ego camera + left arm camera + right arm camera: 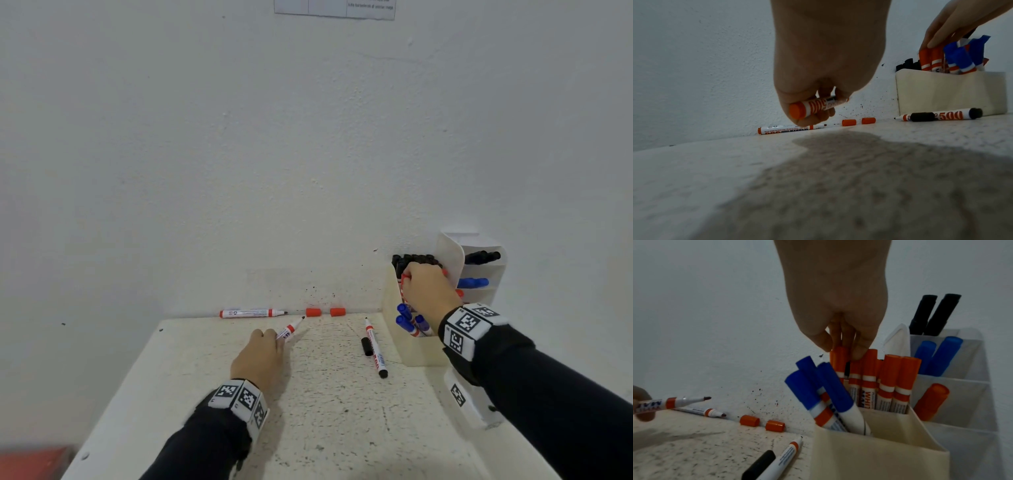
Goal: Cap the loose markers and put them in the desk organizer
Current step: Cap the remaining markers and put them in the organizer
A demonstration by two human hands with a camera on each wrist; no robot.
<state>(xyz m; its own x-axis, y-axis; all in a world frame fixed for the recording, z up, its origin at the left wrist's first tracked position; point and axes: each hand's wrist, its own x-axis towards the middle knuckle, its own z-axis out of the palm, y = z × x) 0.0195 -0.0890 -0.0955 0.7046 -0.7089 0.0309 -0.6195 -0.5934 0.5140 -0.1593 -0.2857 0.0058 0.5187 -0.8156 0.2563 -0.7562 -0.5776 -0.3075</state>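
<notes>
My left hand (pixel 274 337) (pixel 818 112) grips an uncapped red marker (pixel 290 331) (pixel 818 105) (pixel 672 403) just above the table, tip pointing at the wall. My right hand (pixel 407 277) (pixel 842 348) hangs over the cream desk organizer (pixel 411 349) (pixel 869 459), with straight fingertips touching the red caps of markers standing in it. Another uncapped red marker (pixel 251 313) (pixel 789 129) lies along the wall. Beside it lie two loose red caps (pixel 313 312) (pixel 337 311). An uncapped black-ended marker (pixel 375 349) (pixel 785 456) lies next to a black cap (pixel 367 346).
A white tiered holder (pixel 479 270) (pixel 962 394) with black, blue and red markers stands behind the organizer. The wall runs right along the table's far edge. A white tagged block (pixel 462 401) sits at the table's right side. Something red (pixel 34 462) lies low left, off the table.
</notes>
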